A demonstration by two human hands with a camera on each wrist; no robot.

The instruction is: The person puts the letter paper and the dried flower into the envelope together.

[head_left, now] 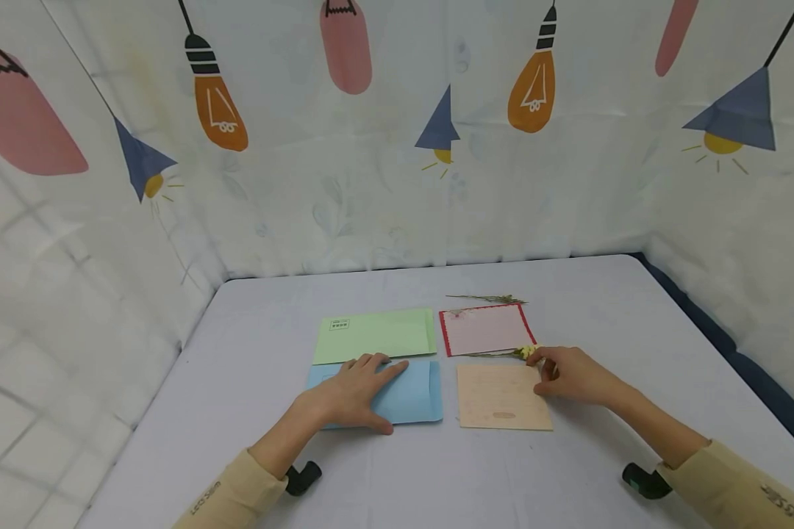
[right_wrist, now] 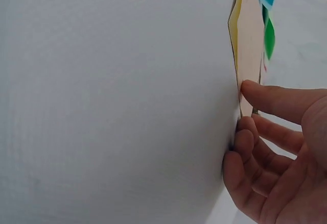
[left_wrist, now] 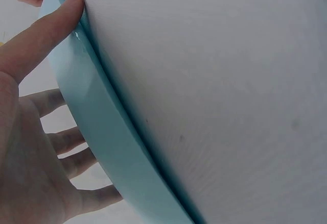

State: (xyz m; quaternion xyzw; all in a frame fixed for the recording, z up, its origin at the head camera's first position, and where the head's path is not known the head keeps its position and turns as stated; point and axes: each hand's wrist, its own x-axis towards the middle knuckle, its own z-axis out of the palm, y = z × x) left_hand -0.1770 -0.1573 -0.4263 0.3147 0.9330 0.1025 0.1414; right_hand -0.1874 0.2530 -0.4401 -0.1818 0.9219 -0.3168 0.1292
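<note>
My left hand rests with spread, straight fingers over a light blue envelope. In the left wrist view its thumb lies along the near edge of the envelope. At the right edge of a square beige card, my right hand grips the corner with thumb and curled fingers. The right wrist view shows the thumb on the card's face and a yellowish layer in its gaping edge. A dried yellow flower lies by the right index fingertip, its stem along the card's far side.
Behind the blue envelope lies a light green envelope. To its right is a pink card with a red border. A dried sprig lies beyond that card. All are on a white-covered table before a patterned curtain.
</note>
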